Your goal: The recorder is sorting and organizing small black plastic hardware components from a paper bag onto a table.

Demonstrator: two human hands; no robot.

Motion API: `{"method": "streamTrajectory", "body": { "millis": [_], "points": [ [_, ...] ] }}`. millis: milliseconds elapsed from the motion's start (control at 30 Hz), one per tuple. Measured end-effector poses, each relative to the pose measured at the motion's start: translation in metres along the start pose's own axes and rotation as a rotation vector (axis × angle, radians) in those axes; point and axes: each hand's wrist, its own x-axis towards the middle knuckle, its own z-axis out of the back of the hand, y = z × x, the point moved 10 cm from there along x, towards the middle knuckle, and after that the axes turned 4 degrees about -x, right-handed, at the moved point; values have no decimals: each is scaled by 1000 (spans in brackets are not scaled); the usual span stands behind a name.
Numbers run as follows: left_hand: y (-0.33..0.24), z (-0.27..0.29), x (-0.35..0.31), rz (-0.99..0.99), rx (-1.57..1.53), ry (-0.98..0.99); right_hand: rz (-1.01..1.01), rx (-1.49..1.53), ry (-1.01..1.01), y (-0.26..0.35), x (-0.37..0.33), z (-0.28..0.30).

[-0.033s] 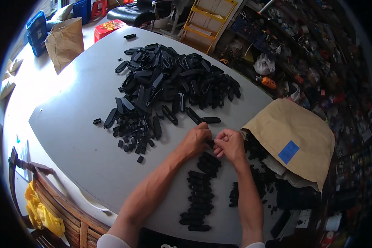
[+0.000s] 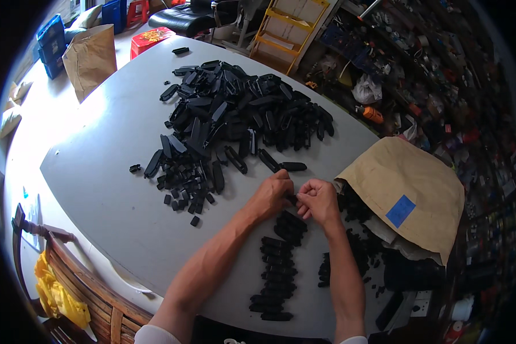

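My left hand [image 2: 274,192] and my right hand [image 2: 320,200] meet above the near middle of the table. Between their fingertips is a small black plastic part [image 2: 293,199], mostly hidden by the fingers. The left fingers curl round it, while the right thumb and forefinger pinch at its right end. Just below the hands, a column of long black plastic pieces [image 2: 278,269] lies stacked side by side toward me. Beyond the hands, a large heap of similar long black pieces [image 2: 235,109] covers the table's far part. Small black blocks [image 2: 183,189] lie at the heap's near left.
An open brown paper bag [image 2: 413,189] lies on the right of the grey table [image 2: 120,195], with small black parts [image 2: 361,252] spilling beside it. A wooden chair [image 2: 86,275] with a yellow bag [image 2: 57,292] stands at the near left. Cluttered shelves [image 2: 430,86] line the right.
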Motion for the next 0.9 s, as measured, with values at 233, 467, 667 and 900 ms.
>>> {"method": "streamTrajectory", "body": {
  "millis": [233, 467, 667, 900],
  "points": [
    [1, 0, 0, -8, -7, -23, -75, -21, -31, -12, 3, -4],
    [-1, 1, -1, -9, 42, -22, 23, -264, -113, -10, 5, -1],
    [1, 1, -1, -24, 47, -4, 117, -599, -136, 7, 4, 3],
    [-5, 4, 3, -42, 39, 5, 34, -666, -50, -11, 14, 5]
  ]
}}
